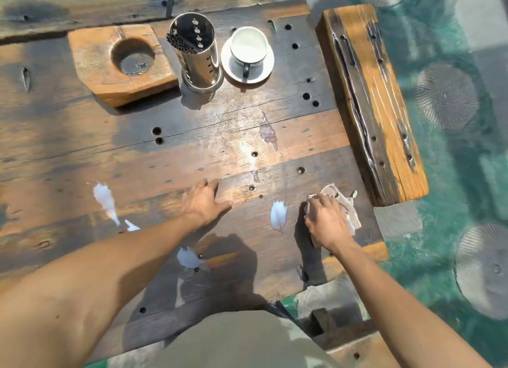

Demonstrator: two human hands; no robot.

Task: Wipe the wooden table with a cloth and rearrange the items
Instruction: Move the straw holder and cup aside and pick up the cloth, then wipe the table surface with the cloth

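Observation:
My right hand (327, 222) presses a crumpled beige cloth (349, 211) onto the wooden table (192, 147) near its right edge. My left hand (204, 202) lies flat on the planks, fingers spread, holding nothing. A white spill (279, 215) sits just left of the cloth. More white patches lie at the left (105, 200) and near my left forearm (188, 257). At the back stand a steel holder with dark straws (196, 54), a white cup on a saucer (248, 51) and a wooden block with a round hollow (121, 62).
A thick wooden beam (371, 100) lies along the table's right side. Beyond it is green water with round stepping discs (445, 95). The table's near edge is at my waist, with a stone step (324, 304) below on the right.

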